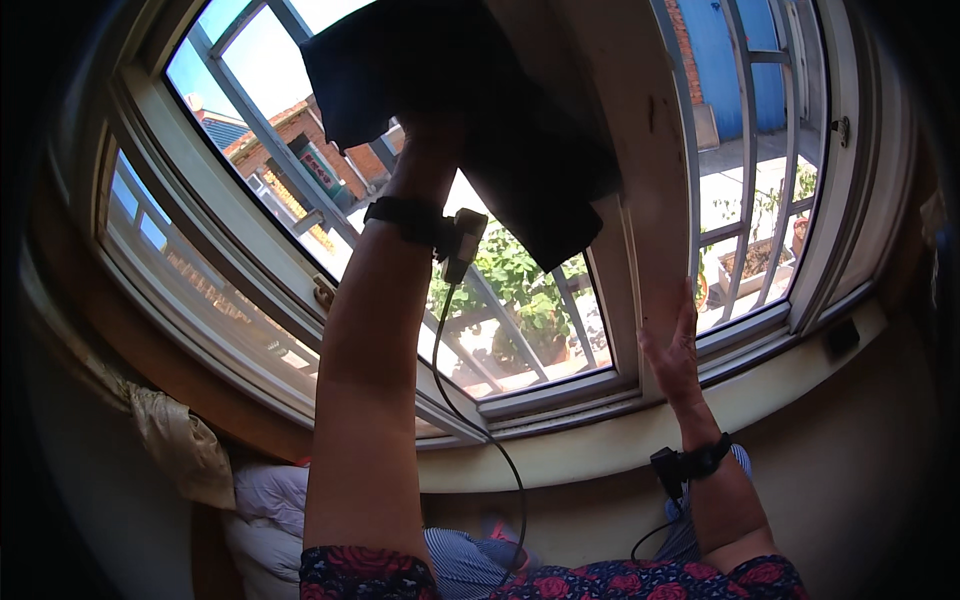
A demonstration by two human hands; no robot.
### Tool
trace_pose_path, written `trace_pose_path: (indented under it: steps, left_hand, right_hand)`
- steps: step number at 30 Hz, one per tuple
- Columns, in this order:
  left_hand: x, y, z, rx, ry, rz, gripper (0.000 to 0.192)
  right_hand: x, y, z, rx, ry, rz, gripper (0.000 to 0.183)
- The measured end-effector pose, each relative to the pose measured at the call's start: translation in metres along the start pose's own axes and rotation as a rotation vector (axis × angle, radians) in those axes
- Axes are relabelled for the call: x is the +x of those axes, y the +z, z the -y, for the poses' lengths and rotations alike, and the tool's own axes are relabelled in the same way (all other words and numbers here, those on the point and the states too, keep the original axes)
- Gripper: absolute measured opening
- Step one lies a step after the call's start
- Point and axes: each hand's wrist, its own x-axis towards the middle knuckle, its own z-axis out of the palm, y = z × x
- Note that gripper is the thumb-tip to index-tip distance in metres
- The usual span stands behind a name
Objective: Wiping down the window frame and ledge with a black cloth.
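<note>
A dark cloth [517,142] hangs in front of the upper part of the left window pane [450,360] and covers much of the glass there. My left hand [431,142] is raised into the cloth and holds it; the fingers are hidden in its dark folds. Lower and to the right, my right hand [673,356] grips the pale upright window post [652,255], with the thumb at its left edge and fingers along its right edge. Each wrist wears a black strap with a small device and a cable.
Metal bars [510,330] stand outside the glass, beyond which are leafy plants [525,289] and brick buildings. A ledge [555,465] runs below the window. White bedding [262,525] and a beige curtain [180,442] are at lower left. One cable [504,454] hangs across the ledge.
</note>
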Motion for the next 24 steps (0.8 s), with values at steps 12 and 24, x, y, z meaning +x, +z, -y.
trace_pose_path:
  steps: [12,24]
  left_hand:
    - [-0.153,-0.088,-0.175,-0.293,0.216,1.238,0.021]
    - [-0.088,-0.017,-0.133,-0.055,0.015,0.373,0.049]
  right_hand:
    - [0.002,0.001,0.000,0.020,-0.024,-0.019,0.074]
    - [0.003,0.004,-0.005,0.167,-0.027,-0.100,0.083]
